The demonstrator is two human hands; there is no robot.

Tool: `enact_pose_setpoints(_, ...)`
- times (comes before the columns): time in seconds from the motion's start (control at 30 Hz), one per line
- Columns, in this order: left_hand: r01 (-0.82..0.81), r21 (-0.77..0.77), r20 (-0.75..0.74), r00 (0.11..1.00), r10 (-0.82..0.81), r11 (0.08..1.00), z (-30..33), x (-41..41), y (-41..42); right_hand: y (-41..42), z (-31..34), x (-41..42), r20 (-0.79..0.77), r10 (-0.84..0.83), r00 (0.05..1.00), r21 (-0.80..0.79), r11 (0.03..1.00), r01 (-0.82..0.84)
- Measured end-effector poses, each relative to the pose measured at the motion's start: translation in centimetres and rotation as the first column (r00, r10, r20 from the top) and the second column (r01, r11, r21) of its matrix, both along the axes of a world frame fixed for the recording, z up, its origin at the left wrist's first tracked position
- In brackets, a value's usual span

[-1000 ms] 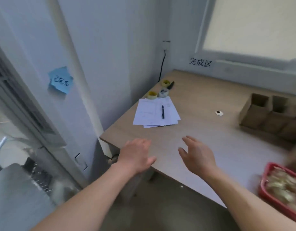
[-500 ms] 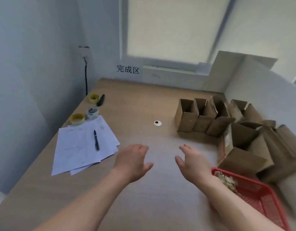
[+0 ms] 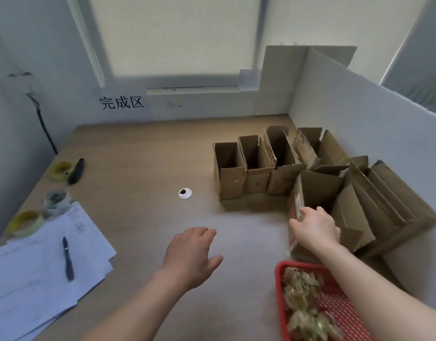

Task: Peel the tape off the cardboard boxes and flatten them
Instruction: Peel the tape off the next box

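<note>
Right hand [image 3: 315, 228] now on cardboard box [image 3: 317, 190]

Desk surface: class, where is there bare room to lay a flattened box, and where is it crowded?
Free: the wide stretch of desk between the tape rolls and the upright boxes, around the small white cap; also the strip before the left hand. Crowded: the right side, with boxes, red basket and right hand; papers fill the near left.

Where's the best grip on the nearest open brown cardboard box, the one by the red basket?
Probably the open top rim of the nearest brown cardboard box, from the front and above: its left wall stands exposed, and the right hand already rests there. Other boxes crowd its right.
</note>
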State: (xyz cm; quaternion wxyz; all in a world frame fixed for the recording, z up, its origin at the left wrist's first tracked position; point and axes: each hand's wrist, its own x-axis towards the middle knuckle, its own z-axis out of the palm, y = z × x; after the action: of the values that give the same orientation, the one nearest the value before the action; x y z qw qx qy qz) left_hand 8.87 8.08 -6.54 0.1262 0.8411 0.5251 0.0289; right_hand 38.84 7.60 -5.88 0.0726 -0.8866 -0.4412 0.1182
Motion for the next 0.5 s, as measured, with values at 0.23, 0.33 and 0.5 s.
enact_pose_setpoints(0.23,-0.07,-0.049,-0.038,0.997,0.068,0.996,-1.4,2.2,1.1,4.7,-2.7,1.2,0.003,0.078,0.997,-0.1,0.992,-0.077)
enact_pose_setpoints(0.33,-0.1,-0.058,-0.051,0.994,0.097,0.993,-1.9,2.6,1.1,5.6,-3.1,-0.5,0.006,0.155,0.988,-0.052,0.987,-0.154)
enact_pose_setpoints(0.5,-0.154,-0.08,-0.024,0.988,0.153,0.985,-2.3,1.6,1.3,4.8,-3.0,-6.3,-0.145,0.284,0.948,0.034,0.959,-0.282)
